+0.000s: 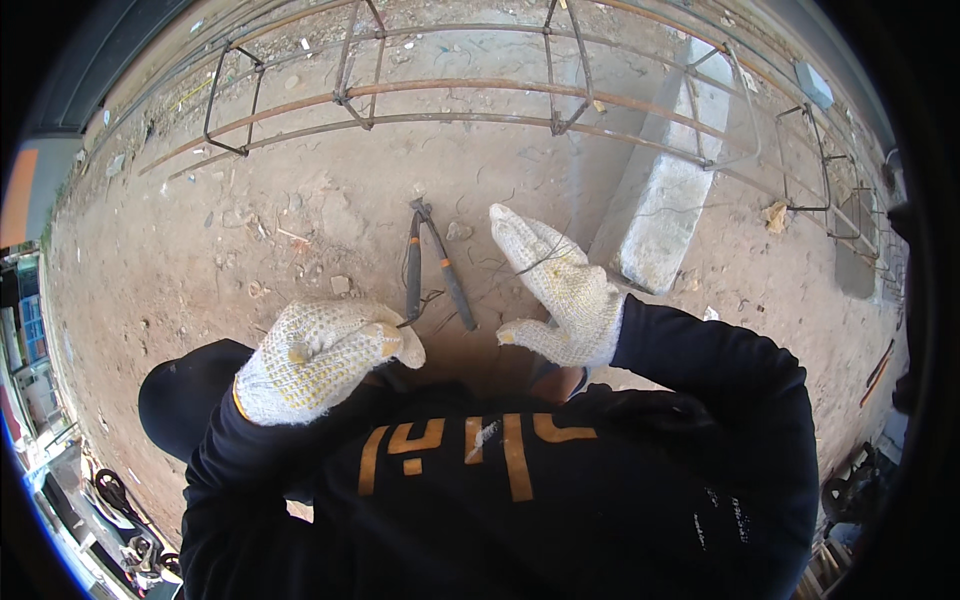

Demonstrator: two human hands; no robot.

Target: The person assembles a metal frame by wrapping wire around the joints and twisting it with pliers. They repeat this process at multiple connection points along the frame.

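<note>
Both my hands wear white knit gloves with yellow dots. My left hand [318, 358] is closed, its thumb and fingers pinching the end of a thin dark wire [425, 300]. My right hand [562, 290] is open, fingers stretched out together and the thumb apart. Across its fingers runs another thin wire [540, 262], and I cannot tell whether it is on the glove or in front of it. Between my hands, end-cutting pincers [413, 270] lie on the dirt ground, handles spread toward me. Their grips are dark with orange bands.
Ahead, a long rebar cage [430, 87] with square stirrups spans the view. A pale concrete block [668, 220] lies partly under it at right. Stones and wire scraps dot the dirt ground [180, 260]. Motorcycle parts [125, 510] show at the lower left.
</note>
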